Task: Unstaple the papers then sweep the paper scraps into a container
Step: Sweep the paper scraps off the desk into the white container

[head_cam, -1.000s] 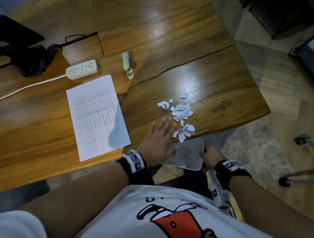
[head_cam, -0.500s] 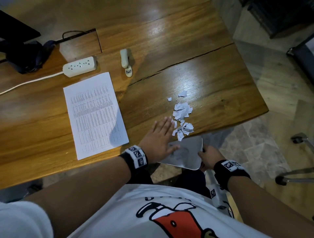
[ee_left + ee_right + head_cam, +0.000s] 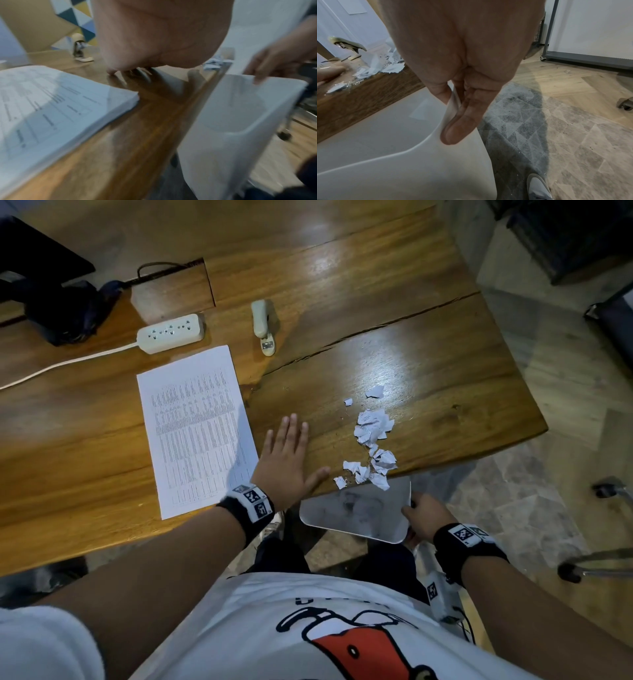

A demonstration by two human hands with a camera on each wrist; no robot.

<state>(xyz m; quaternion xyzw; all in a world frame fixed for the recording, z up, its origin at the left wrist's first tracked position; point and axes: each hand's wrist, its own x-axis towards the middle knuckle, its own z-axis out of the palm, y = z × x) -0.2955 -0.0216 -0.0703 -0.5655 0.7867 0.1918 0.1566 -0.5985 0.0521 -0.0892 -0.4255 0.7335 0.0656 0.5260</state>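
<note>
White torn paper scraps (image 3: 371,440) lie in a loose line on the wooden table (image 3: 428,354), reaching down to its near edge (image 3: 368,71). My left hand (image 3: 291,460) lies flat on the table with straight fingers, left of the scraps and right of the printed paper sheets (image 3: 198,429) (image 3: 51,105). My right hand (image 3: 423,515) pinches the rim of a white container (image 3: 356,515) (image 3: 393,135) (image 3: 231,115), held just below the table edge under the nearest scraps. A cream stapler (image 3: 262,325) stands farther back.
A white power strip (image 3: 169,333) with its cord lies behind the sheets. Dark items (image 3: 58,309) sit at the far left. A crack (image 3: 359,340) runs across the tabletop. Chair wheels (image 3: 568,571) and a patterned rug (image 3: 539,128) are on the floor at right.
My left hand has pulled back to the left, away from the scraps. Some scraps have been pushed nearer the table edge above the container. The right hand stays on the container.
</note>
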